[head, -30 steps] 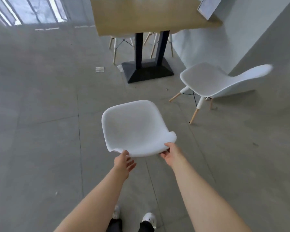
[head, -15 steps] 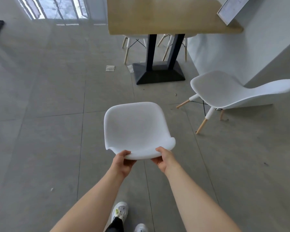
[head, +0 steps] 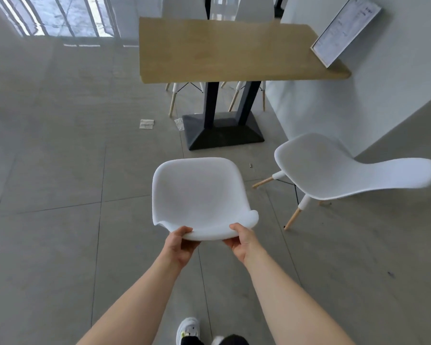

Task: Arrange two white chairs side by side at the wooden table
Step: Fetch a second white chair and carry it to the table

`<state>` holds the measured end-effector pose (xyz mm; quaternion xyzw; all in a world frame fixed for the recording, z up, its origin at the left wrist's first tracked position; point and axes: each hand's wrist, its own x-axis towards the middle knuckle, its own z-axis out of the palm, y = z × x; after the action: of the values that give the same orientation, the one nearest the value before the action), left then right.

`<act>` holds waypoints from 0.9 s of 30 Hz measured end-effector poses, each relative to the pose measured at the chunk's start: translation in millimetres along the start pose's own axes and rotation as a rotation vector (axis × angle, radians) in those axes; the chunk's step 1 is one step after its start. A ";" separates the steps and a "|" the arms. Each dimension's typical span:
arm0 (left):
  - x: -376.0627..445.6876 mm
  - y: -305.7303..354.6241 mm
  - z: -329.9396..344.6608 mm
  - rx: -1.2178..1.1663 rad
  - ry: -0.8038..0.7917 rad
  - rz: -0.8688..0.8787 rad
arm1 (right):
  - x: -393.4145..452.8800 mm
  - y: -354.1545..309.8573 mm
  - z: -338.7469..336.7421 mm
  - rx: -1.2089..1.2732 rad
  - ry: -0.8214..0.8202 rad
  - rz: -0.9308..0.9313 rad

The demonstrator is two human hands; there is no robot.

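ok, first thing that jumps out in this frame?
The white chair at centre, both hands gripping its back edge: left hand, right hand. A second chair stands to its right near the wall; the wooden table is ahead.

The floor [head: 60, 245] is laid in large grey tiles with thin dark joints; at 12 o'clock the wooden desk [head: 222, 51] stands on it by two black posts rising from a black wedge-shaped base [head: 224, 131]; a framed white board [head: 345, 33] rests on the desk's far right corner, tilted against the wall; behind the posts, pale wooden chair legs [head: 172, 103] meet the tiles; a crumpled paper scrap [head: 146, 124] lies at 11 o'clock, left of the base; a second white chair [head: 334, 170] stands on splayed wooden legs at 2 o'clock; a white shoe [head: 188, 329] is planted at 6 o'clock.
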<state>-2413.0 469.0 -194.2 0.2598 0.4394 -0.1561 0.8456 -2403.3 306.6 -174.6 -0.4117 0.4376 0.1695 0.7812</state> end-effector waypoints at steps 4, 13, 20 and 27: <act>36.6 19.2 42.0 0.022 -0.005 -0.006 | 36.1 -41.5 22.3 0.005 0.002 -0.003; 130.3 78.0 162.7 0.016 -0.013 0.024 | 134.5 -160.5 94.7 -0.028 -0.028 0.007; 193.1 108.8 234.1 -0.012 -0.037 -0.008 | 194.7 -233.5 132.8 -0.067 -0.017 -0.003; 238.8 156.0 272.0 0.007 -0.042 -0.024 | 237.5 -263.7 175.6 -0.013 0.026 0.004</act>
<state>-2021.2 431.0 -213.7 0.2541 0.4241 -0.1733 0.8518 -2010.1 263.8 -190.7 -0.4182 0.4472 0.1685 0.7725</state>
